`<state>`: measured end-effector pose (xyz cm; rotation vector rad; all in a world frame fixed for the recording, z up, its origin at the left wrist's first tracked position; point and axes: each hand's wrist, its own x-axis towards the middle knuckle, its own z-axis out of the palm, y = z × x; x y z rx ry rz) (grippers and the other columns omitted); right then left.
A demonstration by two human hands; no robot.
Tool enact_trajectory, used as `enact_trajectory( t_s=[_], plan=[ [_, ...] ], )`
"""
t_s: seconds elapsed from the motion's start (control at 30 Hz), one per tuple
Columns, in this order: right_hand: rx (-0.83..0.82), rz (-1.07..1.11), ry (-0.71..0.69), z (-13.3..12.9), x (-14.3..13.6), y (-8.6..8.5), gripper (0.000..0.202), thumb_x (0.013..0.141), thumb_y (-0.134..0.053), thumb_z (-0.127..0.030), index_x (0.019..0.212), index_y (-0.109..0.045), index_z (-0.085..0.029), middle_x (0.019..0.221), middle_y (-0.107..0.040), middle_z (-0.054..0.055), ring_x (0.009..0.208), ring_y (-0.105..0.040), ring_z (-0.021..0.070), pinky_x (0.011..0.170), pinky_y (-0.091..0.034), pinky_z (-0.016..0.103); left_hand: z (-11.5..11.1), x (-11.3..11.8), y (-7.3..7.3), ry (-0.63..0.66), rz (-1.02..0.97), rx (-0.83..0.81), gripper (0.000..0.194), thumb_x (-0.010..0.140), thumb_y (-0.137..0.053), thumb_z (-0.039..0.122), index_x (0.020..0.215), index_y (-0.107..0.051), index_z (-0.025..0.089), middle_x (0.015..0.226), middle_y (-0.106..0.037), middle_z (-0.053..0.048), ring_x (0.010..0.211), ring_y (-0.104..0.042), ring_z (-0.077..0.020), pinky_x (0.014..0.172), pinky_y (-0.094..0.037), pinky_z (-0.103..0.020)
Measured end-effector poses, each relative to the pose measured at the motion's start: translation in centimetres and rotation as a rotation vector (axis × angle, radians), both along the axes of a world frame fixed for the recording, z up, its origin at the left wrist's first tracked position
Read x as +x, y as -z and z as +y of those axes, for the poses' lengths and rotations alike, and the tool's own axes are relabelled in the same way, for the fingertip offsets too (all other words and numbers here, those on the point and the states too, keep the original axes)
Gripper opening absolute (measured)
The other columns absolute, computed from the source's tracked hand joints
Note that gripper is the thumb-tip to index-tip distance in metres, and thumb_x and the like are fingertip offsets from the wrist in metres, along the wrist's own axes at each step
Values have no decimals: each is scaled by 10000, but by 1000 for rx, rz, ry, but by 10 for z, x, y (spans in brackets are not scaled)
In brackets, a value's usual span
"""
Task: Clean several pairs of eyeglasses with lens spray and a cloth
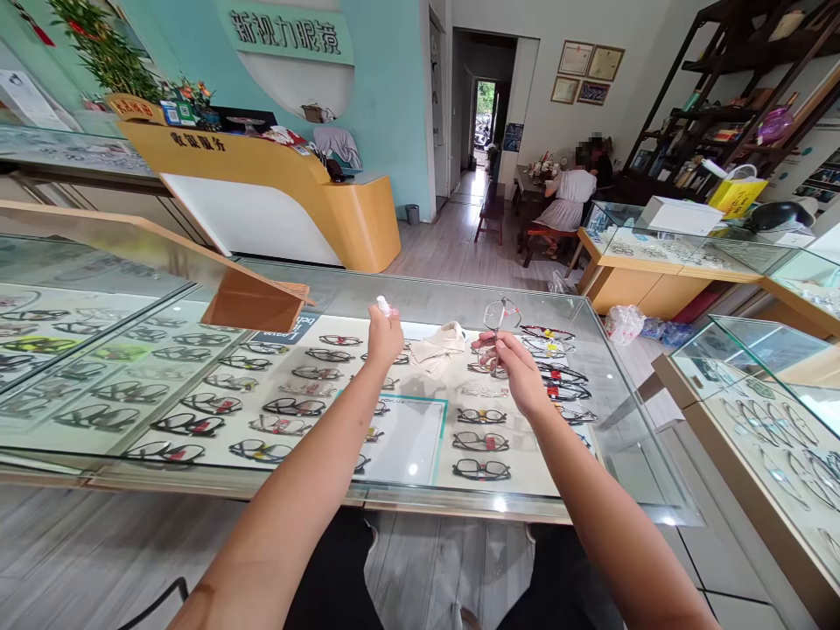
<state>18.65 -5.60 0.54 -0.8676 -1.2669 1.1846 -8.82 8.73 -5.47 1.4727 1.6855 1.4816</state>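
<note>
My left hand (386,339) is closed around a small bottle with a white spray top (383,305); the fingers hide most of its body. In my right hand (517,360) is a pair of eyeglasses (502,315), pinched and tilted upright above the counter, its lenses clear. Between the two hands a crumpled cream cloth (438,348) lies on the glass top of the display counter (452,293). Under that glass, rows of eyeglass frames (481,470) show on both sides of a white sheet with a teal edge (407,437).
A wooden-edged stand (255,297) rests on the counter to the left. Beyond is a yellow reception desk (364,223). More glass cases (774,437) stand at the right, with plastic bags (623,324) on the floor. Two people (570,197) sit at a table farther back.
</note>
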Motion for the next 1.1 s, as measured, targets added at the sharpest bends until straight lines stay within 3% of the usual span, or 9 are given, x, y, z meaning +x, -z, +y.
enact_trajectory(
  t_s=[0.2,0.47,0.53,0.7,0.77,0.87,0.97,1.03,1.1],
  plan=[
    [6,5,-4,0,0,0,305,1028,-576,-461,1178,-728,-244,1157,-783,85,854,-659,198,737,-444,344,-6,1,-6,-27,105,-85,288,1048,-519,429,1257,-496,232,1263,-693,-180,1128,-701,-360,996,-519,-497],
    [10,-18,1,0,0,-1,326,1016,-572,-480,1180,-723,-241,1167,-780,89,857,-656,201,747,-461,345,-12,8,-14,-17,88,-106,297,1036,-544,395,1267,-468,224,1254,-687,-172,1145,-696,-342,1021,-518,-482],
    [4,-14,7,-1,0,-3,321,1012,-575,-476,1172,-722,-240,1160,-780,87,853,-655,199,745,-458,343,-17,10,-22,-67,54,-15,350,1024,-580,416,1288,-461,218,1341,-642,-194,1246,-653,-337,1098,-485,-487],
    [-9,-39,17,-6,-1,-12,320,1002,-579,-492,1145,-720,-243,1174,-774,82,851,-654,200,771,-474,351,-45,19,-54,-256,176,464,371,1024,-551,322,1365,-449,215,1577,-461,-201,1536,-417,-308,1286,-308,-485],
    [-10,-46,19,-7,-1,-13,320,1001,-579,-496,1136,-719,-242,1170,-773,81,850,-655,200,776,-477,350,-55,27,-61,-160,248,495,317,1014,-553,307,1313,-493,220,1484,-539,-177,1442,-509,-309,1231,-381,-473],
    [-8,-38,29,-5,-1,-11,325,996,-583,-494,1143,-722,-240,1158,-775,83,847,-655,202,771,-472,350,-62,41,-56,162,403,342,204,987,-571,312,1175,-586,234,1255,-664,-130,1252,-618,-320,1136,-455,-469],
    [4,-39,38,-4,-1,-8,329,996,-584,-494,1144,-732,-241,1161,-775,82,846,-651,200,770,-469,347,-59,49,-38,404,542,121,414,870,-723,349,1256,-627,236,1301,-676,-133,1254,-616,-370,1105,-466,-497],
    [7,-44,32,-4,-1,-8,324,1005,-581,-491,1144,-734,-240,1165,-774,81,850,-651,197,773,-469,345,-54,51,-26,485,567,4,612,776,-812,346,1348,-623,236,1362,-673,-147,1277,-613,-402,1079,-476,-497],
    [4,-47,21,-5,0,-9,316,1020,-574,-479,1156,-730,-240,1175,-774,82,861,-655,197,785,-471,345,-51,50,-20,513,531,-56,602,758,-810,299,1338,-654,250,1344,-704,-139,1267,-630,-403,1042,-485,-467]
  ],
)
